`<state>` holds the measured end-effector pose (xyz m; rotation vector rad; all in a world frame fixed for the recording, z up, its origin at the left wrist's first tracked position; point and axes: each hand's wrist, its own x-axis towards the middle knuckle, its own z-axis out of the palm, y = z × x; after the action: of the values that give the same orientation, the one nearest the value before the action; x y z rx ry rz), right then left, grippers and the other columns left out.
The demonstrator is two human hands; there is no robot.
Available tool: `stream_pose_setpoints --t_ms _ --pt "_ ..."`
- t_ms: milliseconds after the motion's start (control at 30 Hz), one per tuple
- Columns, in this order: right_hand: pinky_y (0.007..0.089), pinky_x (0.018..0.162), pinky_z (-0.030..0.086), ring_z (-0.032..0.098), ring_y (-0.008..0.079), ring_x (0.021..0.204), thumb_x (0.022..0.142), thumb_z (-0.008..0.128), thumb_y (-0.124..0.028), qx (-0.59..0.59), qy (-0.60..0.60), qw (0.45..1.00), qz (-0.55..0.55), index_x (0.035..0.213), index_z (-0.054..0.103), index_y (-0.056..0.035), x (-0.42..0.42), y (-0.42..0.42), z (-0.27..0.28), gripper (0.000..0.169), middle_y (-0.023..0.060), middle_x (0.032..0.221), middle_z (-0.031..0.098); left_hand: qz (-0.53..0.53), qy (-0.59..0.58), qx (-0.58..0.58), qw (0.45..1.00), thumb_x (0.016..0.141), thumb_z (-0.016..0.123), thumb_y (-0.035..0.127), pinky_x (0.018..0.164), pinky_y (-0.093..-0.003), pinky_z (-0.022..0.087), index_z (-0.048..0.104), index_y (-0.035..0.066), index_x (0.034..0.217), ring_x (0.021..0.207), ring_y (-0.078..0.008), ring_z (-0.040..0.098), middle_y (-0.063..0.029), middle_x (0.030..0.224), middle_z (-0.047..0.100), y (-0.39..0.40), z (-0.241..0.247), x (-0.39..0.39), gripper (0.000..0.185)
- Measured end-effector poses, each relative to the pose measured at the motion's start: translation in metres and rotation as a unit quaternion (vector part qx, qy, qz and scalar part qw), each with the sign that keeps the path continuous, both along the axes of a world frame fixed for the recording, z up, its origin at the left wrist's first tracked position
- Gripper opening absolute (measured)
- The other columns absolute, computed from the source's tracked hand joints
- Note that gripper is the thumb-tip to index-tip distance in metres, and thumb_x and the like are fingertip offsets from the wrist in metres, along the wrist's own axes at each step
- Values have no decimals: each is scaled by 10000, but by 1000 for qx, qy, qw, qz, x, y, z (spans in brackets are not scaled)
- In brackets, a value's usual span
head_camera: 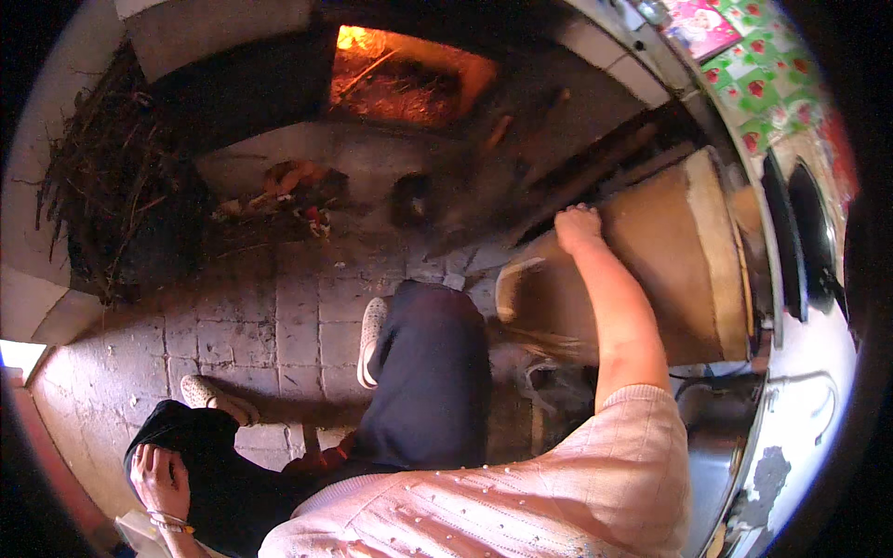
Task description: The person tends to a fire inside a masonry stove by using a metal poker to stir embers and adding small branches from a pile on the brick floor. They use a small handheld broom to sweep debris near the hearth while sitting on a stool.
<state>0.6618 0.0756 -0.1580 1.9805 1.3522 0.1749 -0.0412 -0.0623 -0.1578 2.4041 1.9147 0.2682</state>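
My right hand (579,227) reaches forward, its fingers curled over the far edge of a large brown cardboard box (656,244) at the right. The box has a pale strip down its right side and looks slightly blurred. Its inside is not visible. On my bent left knee (185,425) rests my left hand (160,481), holding nothing, with bracelets at its wrist. Ahead, a fire burns in the square opening of a stove (411,77).
Dry twigs (118,174) are heaped at the left. Scraps (293,188) lie on the tiled floor (237,342) before the stove. Dark wood pieces (593,157) sit behind the box. A table with a flowered cloth (757,77) edges the right, near dark pan-like objects (802,237).
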Motion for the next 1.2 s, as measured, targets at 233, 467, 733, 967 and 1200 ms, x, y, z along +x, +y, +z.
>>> stream_pose_setpoints --t_ms 233,467,733,967,1200 --pt "468 990 310 458 267 1179 841 483 -155 -49 -98 994 -15 1060 656 -149 92 33 -47 279 52 1204 573 62 53 -75 994 743 554 81 700 -428 405 557 9 795 833 -361 525 -166 838 533 9 -3 -16 89" --pt "514 1048 271 430 272 1225 952 383 -281 25 -110 994 -5 1291 493 -108 194 89 -74 396 110 1327 477 36 208 -82 974 790 594 251 709 -427 479 588 72 780 773 -316 597 -115 819 613 17 6 -2 179" --pt "498 1049 258 407 269 1240 891 431 -318 120 -107 986 48 1316 452 -103 249 104 -84 476 99 1330 470 160 199 -197 947 804 582 269 700 -438 477 585 82 770 826 -326 566 -125 848 595 22 25 36 190" --pt "510 1029 284 395 262 1256 877 445 -257 158 -12 985 -63 1303 474 -117 305 117 -107 450 103 1343 451 58 219 -118 967 809 571 261 764 -436 456 619 55 890 858 -308 556 -120 872 600 25 9 33 227" --pt "498 1035 282 368 257 1275 878 449 -255 76 -34 990 -114 1311 471 -133 309 128 -111 451 99 1372 412 110 163 -104 975 644 642 201 642 -434 446 552 59 597 700 -322 540 -115 666 534 50 9 40 174"
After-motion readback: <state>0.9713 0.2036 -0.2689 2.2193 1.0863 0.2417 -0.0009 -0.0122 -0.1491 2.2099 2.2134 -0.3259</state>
